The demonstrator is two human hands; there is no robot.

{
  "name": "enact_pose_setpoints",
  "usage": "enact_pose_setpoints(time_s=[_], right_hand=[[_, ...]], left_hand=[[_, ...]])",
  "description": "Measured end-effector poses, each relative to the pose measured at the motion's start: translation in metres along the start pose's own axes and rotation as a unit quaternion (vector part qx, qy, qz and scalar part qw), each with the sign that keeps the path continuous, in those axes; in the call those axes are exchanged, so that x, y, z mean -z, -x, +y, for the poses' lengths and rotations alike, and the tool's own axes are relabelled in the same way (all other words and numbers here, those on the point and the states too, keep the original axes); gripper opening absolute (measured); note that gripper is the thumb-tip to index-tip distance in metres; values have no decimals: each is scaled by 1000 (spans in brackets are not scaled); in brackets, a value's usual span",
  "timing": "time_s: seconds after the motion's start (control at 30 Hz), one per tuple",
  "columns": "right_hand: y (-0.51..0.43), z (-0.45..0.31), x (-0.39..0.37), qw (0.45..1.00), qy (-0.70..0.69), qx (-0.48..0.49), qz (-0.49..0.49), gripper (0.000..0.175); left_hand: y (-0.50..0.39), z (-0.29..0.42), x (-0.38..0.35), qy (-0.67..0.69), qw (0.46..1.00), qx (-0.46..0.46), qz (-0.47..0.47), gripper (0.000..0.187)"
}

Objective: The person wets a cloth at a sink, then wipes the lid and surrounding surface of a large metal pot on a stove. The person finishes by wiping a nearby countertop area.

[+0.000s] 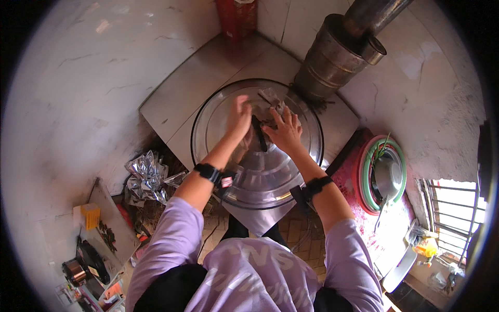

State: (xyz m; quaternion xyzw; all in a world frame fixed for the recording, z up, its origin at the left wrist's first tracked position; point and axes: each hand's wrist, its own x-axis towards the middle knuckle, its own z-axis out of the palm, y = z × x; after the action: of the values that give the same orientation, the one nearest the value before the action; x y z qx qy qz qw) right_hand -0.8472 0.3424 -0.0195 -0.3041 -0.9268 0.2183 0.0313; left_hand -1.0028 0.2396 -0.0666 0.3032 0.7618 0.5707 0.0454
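A large round pot lid (269, 175), shiny and ringed with ridges, lies in front of me with a black rim around it. A dark bar handle (260, 134) crosses its middle. To the left of this handle my left hand (239, 123) is raised over the lid, blurred, with nothing visible in it. My right hand (287, 130) spreads its fingers over a crumpled greyish wad (276, 104) on the right half of the lid. Whether the wad is cloth or plastic cannot be told, and my fingers hide part of it.
Pale tiles (175, 105) surround the lid. A soot-stained metal flue (331, 58) rises at the back right, near a red container (237, 19). Crumpled foil (148, 173) lies at left. Nested basins (364, 175) stand on a red-patterned surface at right, beside a barred window (454, 202).
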Motion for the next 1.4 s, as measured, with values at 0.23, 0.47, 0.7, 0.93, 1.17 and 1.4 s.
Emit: enact_pose_setpoints(time_s=[0.23, 0.47, 0.7, 0.93, 1.17, 1.4], right_hand=[[-8, 37, -22, 981, 32, 190, -5, 41], [69, 80, -8, 937, -30, 342, -61, 25], [4, 83, -11, 962, 20, 266, -55, 23], [-97, 85, -4, 992, -3, 107, -62, 56], [-21, 129, -6, 985, -96, 137, -30, 46], [102, 109, -5, 968, -50, 246, -7, 52]], left_hand=[[80, 13, 76, -345, 871, 183, -296, 104], [83, 13, 76, -379, 858, 171, -300, 104], [84, 10, 79, -372, 862, 166, -301, 105], [84, 14, 79, -397, 851, 169, -299, 105], [85, 12, 80, -395, 857, 157, -293, 105], [84, 14, 77, -396, 856, 160, -292, 106]])
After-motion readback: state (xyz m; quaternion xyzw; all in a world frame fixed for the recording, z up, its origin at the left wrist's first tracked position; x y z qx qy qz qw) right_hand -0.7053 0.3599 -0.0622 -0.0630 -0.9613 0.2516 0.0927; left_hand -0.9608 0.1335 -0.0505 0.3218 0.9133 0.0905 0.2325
